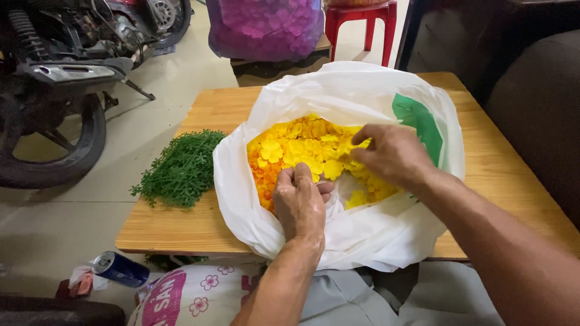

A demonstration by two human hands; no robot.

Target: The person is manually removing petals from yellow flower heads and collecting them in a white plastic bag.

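- A motorbike (54, 90) stands on the floor at far left, and a blue can (121, 269) lies on the floor below the table edge.
- A heap of green stems (181, 166) lies on the table (199, 229), just left of the bag and apart from both hands.
- A white bag (338, 241) sits open on the table, its mouth spread wide, filled with yellow and orange petals (302, 148).
- The left hand (299, 202) rests at the bag's near rim, fingers curled tight around something small among the orange petals; what it pinches cannot be made out.
- The right hand (393, 154) is inside the bag over the yellow petals, fingers bent and closing on a few of them.
- A purple bag (266, 27) of petals sits behind the table, with a red stool (362, 21) beyond.
- As for progress, it looks early: the white bag is full, the stems lie unused, and no finished piece shows on the table.
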